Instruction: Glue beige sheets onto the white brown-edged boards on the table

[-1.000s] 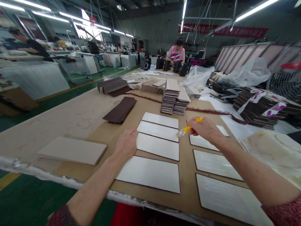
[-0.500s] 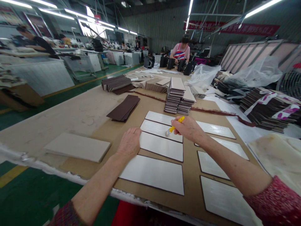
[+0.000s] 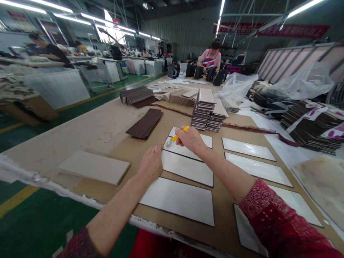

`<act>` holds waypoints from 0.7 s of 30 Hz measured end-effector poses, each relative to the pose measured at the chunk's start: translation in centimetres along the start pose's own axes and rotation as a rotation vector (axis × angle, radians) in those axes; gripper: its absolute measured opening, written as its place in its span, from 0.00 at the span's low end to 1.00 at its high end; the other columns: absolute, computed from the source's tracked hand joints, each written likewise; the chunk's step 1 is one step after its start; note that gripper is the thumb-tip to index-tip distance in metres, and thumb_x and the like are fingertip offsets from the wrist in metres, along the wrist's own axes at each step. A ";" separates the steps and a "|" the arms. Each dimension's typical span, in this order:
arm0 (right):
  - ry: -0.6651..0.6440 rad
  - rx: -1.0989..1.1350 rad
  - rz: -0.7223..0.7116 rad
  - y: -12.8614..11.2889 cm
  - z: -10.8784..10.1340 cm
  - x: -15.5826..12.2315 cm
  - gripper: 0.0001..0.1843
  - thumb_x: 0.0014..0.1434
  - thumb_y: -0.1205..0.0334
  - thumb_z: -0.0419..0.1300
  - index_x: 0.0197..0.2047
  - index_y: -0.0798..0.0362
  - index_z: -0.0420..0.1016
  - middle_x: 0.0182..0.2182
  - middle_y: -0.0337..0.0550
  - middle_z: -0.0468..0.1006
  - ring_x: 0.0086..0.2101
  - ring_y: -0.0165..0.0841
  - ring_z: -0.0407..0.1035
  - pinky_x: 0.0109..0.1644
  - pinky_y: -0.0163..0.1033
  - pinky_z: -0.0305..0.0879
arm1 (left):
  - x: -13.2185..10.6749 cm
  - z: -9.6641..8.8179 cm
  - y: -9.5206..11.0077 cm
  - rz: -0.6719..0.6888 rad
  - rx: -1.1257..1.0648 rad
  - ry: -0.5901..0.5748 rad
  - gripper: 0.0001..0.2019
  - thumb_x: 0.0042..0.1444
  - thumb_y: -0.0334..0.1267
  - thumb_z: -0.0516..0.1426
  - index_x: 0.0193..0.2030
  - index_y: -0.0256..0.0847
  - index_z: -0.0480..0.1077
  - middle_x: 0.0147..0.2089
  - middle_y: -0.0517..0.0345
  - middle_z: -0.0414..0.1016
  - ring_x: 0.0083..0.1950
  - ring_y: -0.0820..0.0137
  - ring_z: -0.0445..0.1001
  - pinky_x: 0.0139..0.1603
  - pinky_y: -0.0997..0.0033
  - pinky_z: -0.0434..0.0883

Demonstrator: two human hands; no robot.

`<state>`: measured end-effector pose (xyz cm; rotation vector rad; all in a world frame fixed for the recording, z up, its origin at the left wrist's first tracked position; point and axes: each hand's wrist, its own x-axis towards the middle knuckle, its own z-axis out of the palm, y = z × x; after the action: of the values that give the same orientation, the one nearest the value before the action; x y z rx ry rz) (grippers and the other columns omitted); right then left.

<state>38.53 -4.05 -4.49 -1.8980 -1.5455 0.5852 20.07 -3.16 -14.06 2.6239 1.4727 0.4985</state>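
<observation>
My right hand (image 3: 190,139) grips a small paintbrush with a yellow handle (image 3: 182,132). Its pale bristles (image 3: 169,143) touch the left end of a white, dark-edged panel (image 3: 177,145), second from the back in the middle column. The left hand (image 3: 151,162) rests beside that column, fingers lying at the left edges of the panels; its fingertips are partly hidden. Nearer to me lie two more white panels, a middle one (image 3: 188,167) and a front one (image 3: 178,200). Shiny wet-looking panels (image 3: 248,148) form a column on the right, partly under my right sleeve.
Brown strips (image 3: 145,123) and a pale board stack (image 3: 94,166) lie to the left. Behind the panels stand stacked boards (image 3: 202,109). A bundled dark stack (image 3: 311,123) and plastic sheeting (image 3: 301,80) occupy the right. Across the table, another person (image 3: 209,59) handles black bags.
My right hand has moved the brush leftward along the same panel, to its left end. The left hand stays at the panels' left edge. The view has shifted slightly.
</observation>
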 end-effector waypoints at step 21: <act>0.192 0.066 0.220 6.6 -10.9 -8.2 0.13 0.61 0.56 0.54 0.32 0.53 0.74 0.24 0.43 0.80 0.27 0.34 0.75 0.30 0.33 0.69 | -0.3 -1.2 0.3 0.142 -0.017 0.195 0.19 0.57 0.21 0.48 0.54 0.34 0.66 0.57 0.40 0.70 0.58 0.56 0.69 0.59 0.55 0.67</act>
<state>48.77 -14.88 -1.65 -2.0235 -1.1923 0.5239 19.76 -3.61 -12.96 2.7466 1.3276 0.7972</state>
